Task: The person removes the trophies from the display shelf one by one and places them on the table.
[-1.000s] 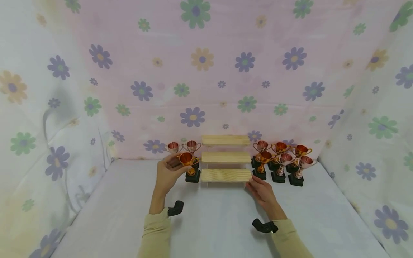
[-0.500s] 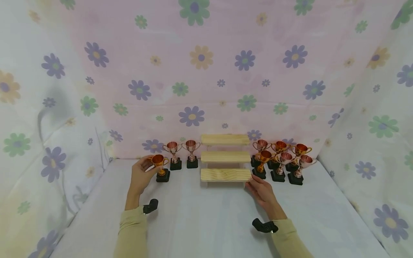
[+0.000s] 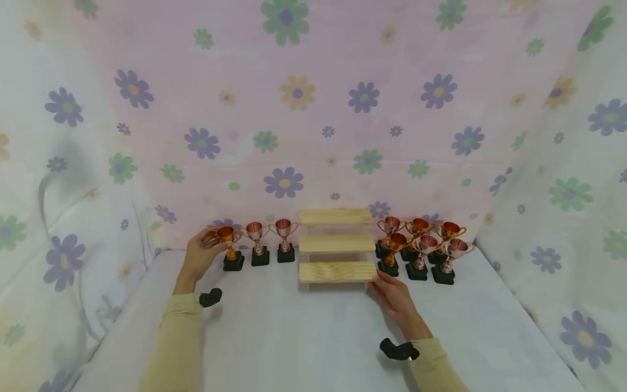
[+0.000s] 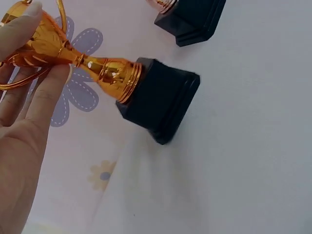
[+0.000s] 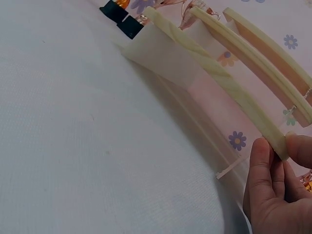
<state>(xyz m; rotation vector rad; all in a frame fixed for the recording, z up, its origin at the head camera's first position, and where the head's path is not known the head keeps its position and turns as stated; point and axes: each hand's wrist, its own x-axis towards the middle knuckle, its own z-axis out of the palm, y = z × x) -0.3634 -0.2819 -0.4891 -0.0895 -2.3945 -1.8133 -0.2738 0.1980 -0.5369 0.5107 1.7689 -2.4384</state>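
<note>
My left hand (image 3: 201, 253) grips the cup of a gold trophy (image 4: 105, 73) with a black square base, thumb on one side and fingers on the other in the left wrist view. This trophy stands at the left end of a row, beside two rose-coloured trophies (image 3: 256, 234). In the middle is a three-step wooden display stand (image 3: 337, 245) with clear supports. My right hand (image 3: 397, 302) pinches the right end of its lowest step (image 5: 219, 78) between thumb and fingers.
Right of the stand several gold and rose trophies (image 3: 418, 256) are grouped closely on the white-covered table (image 3: 294, 337). Flowered cloth (image 3: 323, 109) hangs behind and along both sides.
My left hand has carried the gold trophy leftward from in front of the rose trophies to the row's left end. My right hand keeps its hold on the stand. The head view has shifted slightly.
</note>
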